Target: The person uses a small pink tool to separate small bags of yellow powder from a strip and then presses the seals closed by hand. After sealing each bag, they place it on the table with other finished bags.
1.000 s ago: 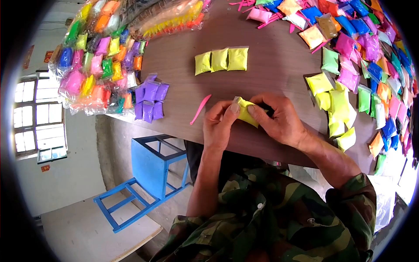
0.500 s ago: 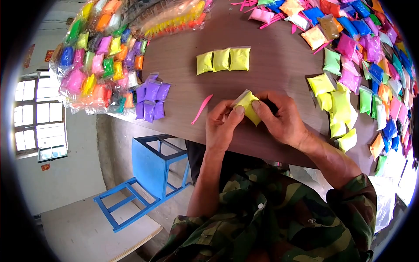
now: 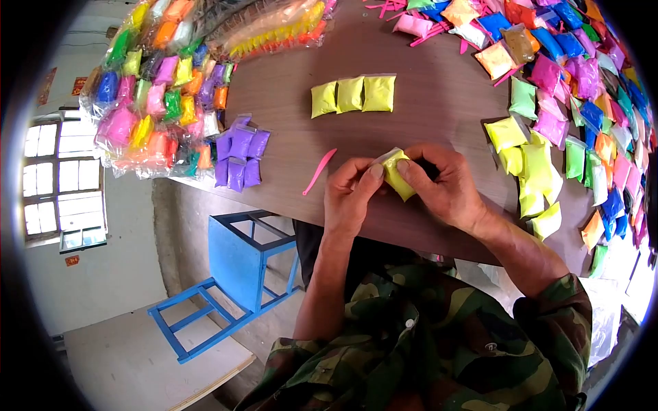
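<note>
One brown table (image 3: 274, 89). Over its near side, left hand (image 3: 348, 195) and right hand (image 3: 449, 188), both pinching a yellow packet (image 3: 397, 175) between thumbs and fingers. Probably light, soft and slick-skinned; best taken by the flat faces, without hard squeezing. At right, at least five loose yellow packets (image 3: 538, 164), overlapping; beyond the hands, one row of three yellow packets (image 3: 350, 94); at left, about seven purple packets (image 3: 240, 142); one slim pink tool (image 3: 319, 171).

Yellow packets (image 3: 350, 94) line up on a table (image 3: 432, 113) at twelve o'clock in what looks like a workshop, with multicoloured packets (image 3: 568, 45) heaped at two, stuffed plastic bags (image 3: 155, 102) at ten and a window (image 3: 70, 177) at nine.
</note>
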Motion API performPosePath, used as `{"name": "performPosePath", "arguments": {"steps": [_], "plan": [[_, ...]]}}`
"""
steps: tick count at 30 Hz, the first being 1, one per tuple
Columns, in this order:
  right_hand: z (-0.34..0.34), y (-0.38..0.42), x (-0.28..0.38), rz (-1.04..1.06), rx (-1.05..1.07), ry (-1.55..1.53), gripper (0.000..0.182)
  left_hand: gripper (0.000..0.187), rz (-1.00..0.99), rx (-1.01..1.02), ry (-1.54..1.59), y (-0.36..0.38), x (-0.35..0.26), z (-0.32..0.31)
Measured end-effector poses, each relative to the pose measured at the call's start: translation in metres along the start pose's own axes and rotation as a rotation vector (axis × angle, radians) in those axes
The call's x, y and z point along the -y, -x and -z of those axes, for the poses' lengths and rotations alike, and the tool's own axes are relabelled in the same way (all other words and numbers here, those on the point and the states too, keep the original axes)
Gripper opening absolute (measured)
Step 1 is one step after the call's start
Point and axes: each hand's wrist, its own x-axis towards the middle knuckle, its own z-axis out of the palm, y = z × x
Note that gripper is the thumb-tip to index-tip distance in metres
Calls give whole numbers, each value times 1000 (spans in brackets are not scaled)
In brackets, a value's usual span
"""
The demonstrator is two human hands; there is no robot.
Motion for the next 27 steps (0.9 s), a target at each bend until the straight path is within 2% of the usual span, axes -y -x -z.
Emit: {"name": "performPosePath", "arguments": {"steps": [4, 22, 26, 27], "plan": [[-4, -1, -9, 81, -33, -16, 17, 25, -5, 45, -49, 0, 4, 7], [1, 1, 3, -11, 25, -11, 15, 19, 31, 46, 1, 5, -4, 2], [-3, 2, -4, 4, 10, 2, 14, 17, 65, 41, 22, 5, -4, 1], [-4, 2, -4, 60, -8, 81, 12, 16, 61, 60, -19, 5, -5, -1]]}}
